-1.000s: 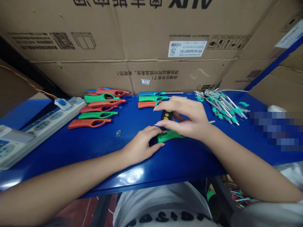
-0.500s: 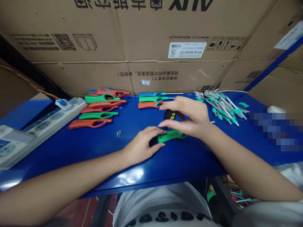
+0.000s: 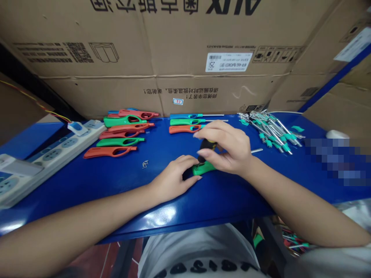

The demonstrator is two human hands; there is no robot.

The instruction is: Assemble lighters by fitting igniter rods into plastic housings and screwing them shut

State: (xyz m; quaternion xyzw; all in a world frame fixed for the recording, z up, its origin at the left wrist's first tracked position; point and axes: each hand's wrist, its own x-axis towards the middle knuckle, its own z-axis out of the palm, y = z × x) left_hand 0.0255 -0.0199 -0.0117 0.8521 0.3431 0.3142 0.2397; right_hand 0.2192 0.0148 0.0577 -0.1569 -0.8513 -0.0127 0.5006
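Observation:
A green gas lighter lies on the blue table, its rounded handle end toward the left and its metal tube showing past my right wrist. My left hand grips that handle end between thumb and fingers. In my right hand is a short black screwdriver with yellow marks, its thumb and fingers curled around the grip. The screwdriver stands nearly upright with its tip down at the lighter's handle end. My right hand hides the lighter's middle.
Small screws lie left of my left hand. Red and green lighter shells are stacked at the left, beside a power strip. Three lighters with tubes lie at the back. Metal tubes with teal ends are piled right. Cardboard stands behind.
My right hand has moved slightly left and lower with the screwdriver, covering more of the lighter. My left hand has stayed in place on the lighter.

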